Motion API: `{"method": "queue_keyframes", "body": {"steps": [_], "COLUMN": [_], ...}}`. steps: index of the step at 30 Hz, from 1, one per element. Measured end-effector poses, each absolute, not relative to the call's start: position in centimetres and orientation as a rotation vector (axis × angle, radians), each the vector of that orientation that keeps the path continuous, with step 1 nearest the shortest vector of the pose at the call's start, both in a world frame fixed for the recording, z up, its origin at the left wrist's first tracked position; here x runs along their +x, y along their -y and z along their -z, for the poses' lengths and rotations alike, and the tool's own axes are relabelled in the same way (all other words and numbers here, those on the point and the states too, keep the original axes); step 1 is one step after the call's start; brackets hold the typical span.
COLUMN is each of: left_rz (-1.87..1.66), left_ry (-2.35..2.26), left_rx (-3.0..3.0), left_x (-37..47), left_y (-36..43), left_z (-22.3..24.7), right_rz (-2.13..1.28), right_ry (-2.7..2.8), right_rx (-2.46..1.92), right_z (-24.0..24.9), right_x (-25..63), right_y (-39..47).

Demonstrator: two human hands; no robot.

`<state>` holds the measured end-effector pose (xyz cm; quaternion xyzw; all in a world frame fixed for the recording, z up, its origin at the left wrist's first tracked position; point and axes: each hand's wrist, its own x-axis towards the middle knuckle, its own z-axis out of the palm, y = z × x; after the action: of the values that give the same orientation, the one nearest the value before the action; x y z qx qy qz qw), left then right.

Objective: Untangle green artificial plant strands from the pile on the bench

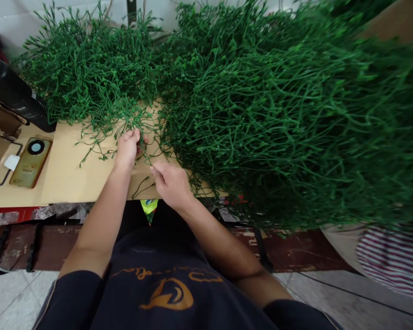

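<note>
Thin green artificial plant stems with small branching tips fill much of the head view. My left hand (129, 143) is closed around a small bunch of these stems (129, 114) above the tabletop, the tips fanning out beyond the fingers. Lower and to the right, my right hand (170, 181) pinches the lower end of a green stem (147, 158) that runs up toward the left hand. A large heap of stems (261, 105) lies right beside the right hand. Behind my left hand sits another pile (96, 64). A loose dark stem (142, 185) lies near the table's front edge.
On the left of the table (79, 178) lie a gold phone (30, 162) and a black cylinder (17, 94). A brown bench (55, 245) runs below the front edge. At the right, striped cloth (395, 261) shows beside the heap.
</note>
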<state>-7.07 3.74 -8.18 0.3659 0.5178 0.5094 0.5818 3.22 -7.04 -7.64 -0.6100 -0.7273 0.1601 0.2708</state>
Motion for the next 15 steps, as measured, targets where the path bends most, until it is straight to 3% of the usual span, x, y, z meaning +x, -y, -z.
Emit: {"method": "queue_keyframes", "body": {"steps": [5, 15], "left_rz": [-1.151, -1.189], "left_ry": [-1.255, -1.023], "left_rx": [0.768, 0.671], "left_x": [-7.5, -8.9], "left_y": [-4.6, -4.8], "left_z": [8.2, 8.6], "right_rz": [-0.476, -0.372], "right_ry": [1.946, 2.568], "right_rx": [-1.598, -1.461], "right_z": [8.5, 9.2], "right_x": [2.7, 1.3], "right_y": [8.3, 9.7]}}
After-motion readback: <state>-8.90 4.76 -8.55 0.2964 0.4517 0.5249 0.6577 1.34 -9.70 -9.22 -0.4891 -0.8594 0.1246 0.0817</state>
